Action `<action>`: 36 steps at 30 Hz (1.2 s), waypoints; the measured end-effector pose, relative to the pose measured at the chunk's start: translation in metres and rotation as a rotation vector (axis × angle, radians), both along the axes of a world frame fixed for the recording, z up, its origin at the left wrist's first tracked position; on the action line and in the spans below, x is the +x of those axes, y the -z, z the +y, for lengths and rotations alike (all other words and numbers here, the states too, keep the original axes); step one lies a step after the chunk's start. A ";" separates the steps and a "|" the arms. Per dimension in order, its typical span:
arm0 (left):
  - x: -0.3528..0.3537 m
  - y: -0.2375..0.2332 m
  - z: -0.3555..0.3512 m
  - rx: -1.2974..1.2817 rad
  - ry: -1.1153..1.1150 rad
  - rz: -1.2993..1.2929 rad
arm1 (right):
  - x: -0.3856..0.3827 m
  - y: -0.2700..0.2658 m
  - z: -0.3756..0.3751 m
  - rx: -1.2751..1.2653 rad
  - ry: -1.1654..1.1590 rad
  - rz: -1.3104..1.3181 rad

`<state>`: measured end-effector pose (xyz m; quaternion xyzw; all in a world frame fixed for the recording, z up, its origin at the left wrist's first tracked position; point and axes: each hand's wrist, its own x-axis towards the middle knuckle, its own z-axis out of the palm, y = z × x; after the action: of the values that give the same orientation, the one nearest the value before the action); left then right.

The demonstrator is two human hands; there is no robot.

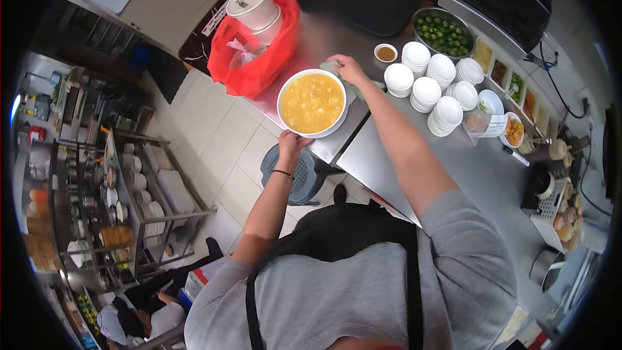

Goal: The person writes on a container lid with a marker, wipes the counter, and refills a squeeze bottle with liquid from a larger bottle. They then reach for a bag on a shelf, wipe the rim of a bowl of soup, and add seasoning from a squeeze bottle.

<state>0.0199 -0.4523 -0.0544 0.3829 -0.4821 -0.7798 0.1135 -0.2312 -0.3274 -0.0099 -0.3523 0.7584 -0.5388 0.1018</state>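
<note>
A white bowl [316,135] of thick yellow soup [311,103] sits level over a white plate [350,115] at the corner of the steel table. My left hand [293,145] grips the bowl's near edge, its fingers partly hidden underneath. At the far right rim, my right hand [350,70] presses a green cloth [331,67] against the bowl, fingers closed on the cloth. Beside the bowl stands a red plastic bag [249,71] with lidded white tubs [251,1] in it.
Stacks of small white bowls [426,93], a sauce cup [385,53] and a bowl of green limes [444,34] stand to the right. A grey stool [299,178] is below the table edge. Dish shelves [155,214] line the left; another person [152,317] is at lower left.
</note>
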 end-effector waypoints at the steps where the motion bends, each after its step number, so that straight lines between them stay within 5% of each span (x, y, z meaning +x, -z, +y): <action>1: -0.001 0.006 0.001 0.035 -0.012 0.009 | -0.006 0.000 -0.005 -0.017 -0.044 -0.164; 6: -0.011 0.009 0.022 0.054 -0.146 -0.012 | -0.009 0.007 0.000 -0.149 -0.114 -0.604; 12: -0.022 0.017 0.042 0.081 -0.266 0.067 | 0.006 0.005 0.032 -0.200 -0.043 -0.696; 15: -0.007 0.004 0.024 0.042 -0.104 -0.028 | 0.002 0.005 0.048 -0.183 -0.051 -0.764; 16: -0.002 -0.003 0.016 0.006 0.019 -0.115 | 0.001 0.005 0.049 -0.183 -0.051 -0.765; 18: 0.005 -0.044 0.016 -0.288 -0.119 -0.197 | -0.005 0.011 0.047 -0.256 -0.097 -0.762; 22: -0.007 -0.100 0.012 -0.140 0.111 -0.010 | 0.005 0.018 0.034 -0.179 -0.106 -0.591; 24: -0.013 -0.101 0.010 -0.052 0.268 0.070 | 0.015 0.015 0.038 -0.161 -0.068 -0.475; 36: -0.015 -0.075 0.018 -0.063 0.168 0.152 | 0.103 0.064 0.042 -0.547 0.350 -0.312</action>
<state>0.0052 -0.4338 0.0209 0.2772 -0.5270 -0.7977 0.0958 -0.1286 -0.2853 -0.0740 -0.1447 0.6104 -0.7784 0.0243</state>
